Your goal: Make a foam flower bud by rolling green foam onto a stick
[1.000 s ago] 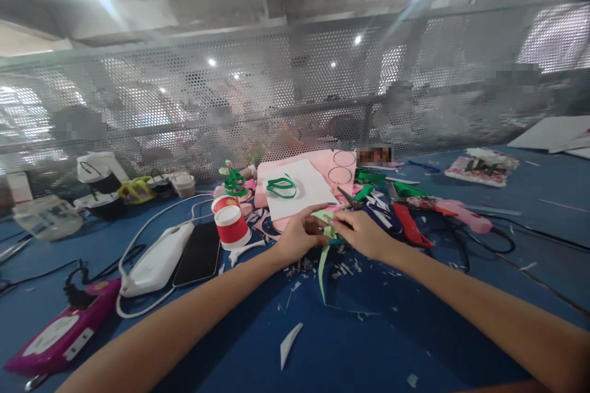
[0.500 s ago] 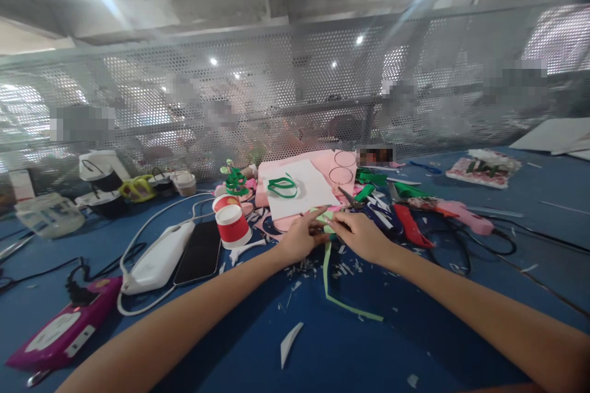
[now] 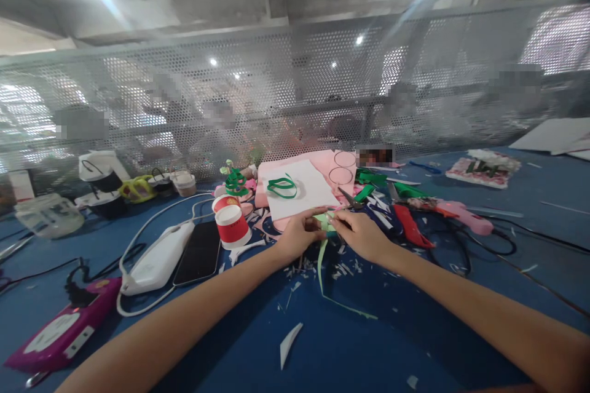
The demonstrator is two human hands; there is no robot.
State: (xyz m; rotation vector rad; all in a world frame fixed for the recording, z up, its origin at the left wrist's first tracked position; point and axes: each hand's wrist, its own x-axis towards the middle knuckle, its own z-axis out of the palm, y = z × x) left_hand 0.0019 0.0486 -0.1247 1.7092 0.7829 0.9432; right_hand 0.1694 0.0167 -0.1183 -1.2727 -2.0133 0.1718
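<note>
My left hand [image 3: 298, 236] and my right hand [image 3: 359, 234] meet over the blue table, both closed on a small piece of light green paper [image 3: 328, 222]. From under it a narrow light green strip [image 3: 321, 276] hangs down and bends to the right along the tabletop. The fingertips partly cover the green piece, so its exact shape is hidden. Just beyond my hands lies a white sheet [image 3: 299, 187] on pink paper, with a dark green paper loop [image 3: 283, 186] on it. Scissors [image 3: 350, 197] rest with their blades near my right hand.
Left of my hands are red-and-white paper cups [image 3: 233, 227], a phone [image 3: 198, 253], a white power bank [image 3: 159, 258] and a purple power strip [image 3: 69, 325]. A pink glue gun [image 3: 465, 216] and a red-handled tool [image 3: 413, 227] lie right. Paper scraps dot the table; a perforated screen [image 3: 295, 91] stands behind.
My left fingers have curled in closer around the light green paper. The hanging strip has shifted slightly left and twisted edge-on.
</note>
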